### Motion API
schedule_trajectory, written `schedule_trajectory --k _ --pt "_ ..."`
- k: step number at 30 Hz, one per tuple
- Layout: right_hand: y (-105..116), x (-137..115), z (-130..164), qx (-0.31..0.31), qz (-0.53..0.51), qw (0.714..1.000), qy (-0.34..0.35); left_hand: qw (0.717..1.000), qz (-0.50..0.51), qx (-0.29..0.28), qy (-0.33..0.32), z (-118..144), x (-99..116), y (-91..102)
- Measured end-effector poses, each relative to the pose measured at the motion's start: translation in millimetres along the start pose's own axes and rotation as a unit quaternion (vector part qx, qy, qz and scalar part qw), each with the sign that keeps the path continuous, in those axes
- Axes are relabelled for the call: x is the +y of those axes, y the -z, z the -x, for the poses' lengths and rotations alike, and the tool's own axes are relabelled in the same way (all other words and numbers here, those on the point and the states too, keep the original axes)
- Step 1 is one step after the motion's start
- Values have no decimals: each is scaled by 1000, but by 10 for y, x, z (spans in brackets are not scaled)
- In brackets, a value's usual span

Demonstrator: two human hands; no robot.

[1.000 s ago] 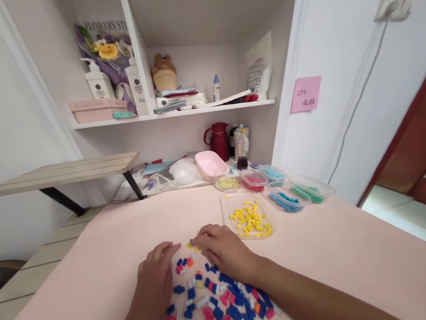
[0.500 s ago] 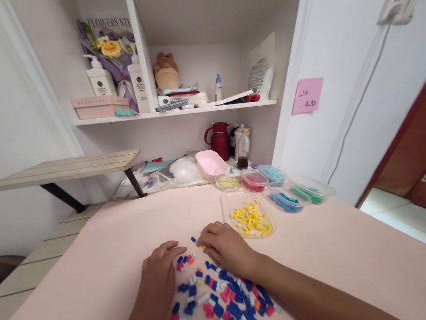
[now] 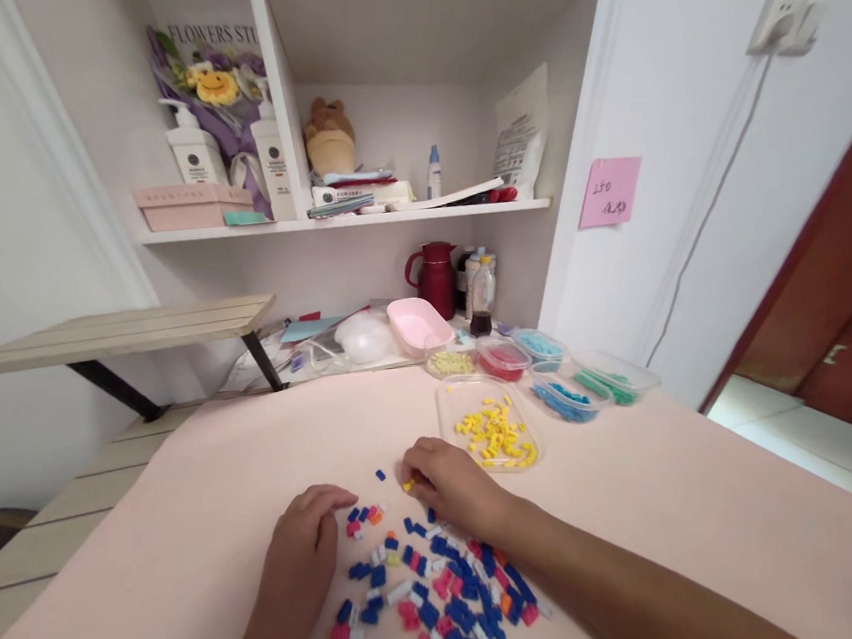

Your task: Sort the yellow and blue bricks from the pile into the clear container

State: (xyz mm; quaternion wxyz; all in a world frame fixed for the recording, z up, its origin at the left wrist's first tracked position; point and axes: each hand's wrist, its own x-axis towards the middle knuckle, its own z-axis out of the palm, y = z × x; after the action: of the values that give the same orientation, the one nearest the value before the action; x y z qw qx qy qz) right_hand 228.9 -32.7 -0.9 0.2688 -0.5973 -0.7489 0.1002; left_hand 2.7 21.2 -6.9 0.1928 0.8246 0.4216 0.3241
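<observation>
Beside the clear tray, my right hand curls over a yellow toy brick, pinched or not I can't tell; likely light and stiff, best held by its sides. My left hand lies loosely outstretched.

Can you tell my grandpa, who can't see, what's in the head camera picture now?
A person's right hand touches a small yellow block at a pale pink table, the left hand beside a little cluster of blocks. Nearer lie scattered blue, pink and white blocks; behind are a clear tray of yellow blocks and tubs of coloured pieces.
</observation>
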Motion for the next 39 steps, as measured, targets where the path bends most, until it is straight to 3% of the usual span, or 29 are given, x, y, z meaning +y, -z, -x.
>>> schedule_trajectory --k 27,39 --pt "9 2 0 -6 6 1000 11 1000 -5 -5 13 5 44 45" --pt "100 -3 36 22 34 999 29 1000 -8 -5 28 -37 -35 52"
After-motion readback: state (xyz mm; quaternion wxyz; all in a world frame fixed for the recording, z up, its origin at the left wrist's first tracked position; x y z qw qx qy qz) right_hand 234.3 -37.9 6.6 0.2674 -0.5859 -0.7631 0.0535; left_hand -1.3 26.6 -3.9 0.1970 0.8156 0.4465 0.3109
